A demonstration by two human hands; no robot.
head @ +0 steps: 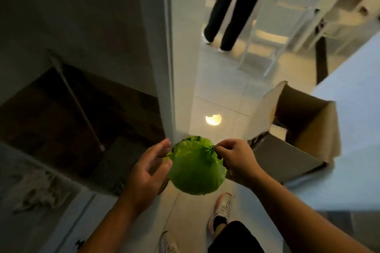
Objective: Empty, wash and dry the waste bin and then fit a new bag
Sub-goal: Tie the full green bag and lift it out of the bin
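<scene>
A green bag [195, 170] covers the round top of the waste bin, which stands on the floor at a doorway; the bin's body is hidden beneath it. My right hand [236, 160] pinches the bag's dark drawstring at the right rim. My left hand [148, 168] is at the bag's left side with fingers spread and relaxed, its fingertips close to the rim.
An open cardboard box [296, 131] stands just right of the bin. A white door frame [168, 68] rises behind it. A mop handle [76, 100] leans in the dark room at left. Another person's legs [226, 16] and a white chair [273, 33] are further down the tiled floor.
</scene>
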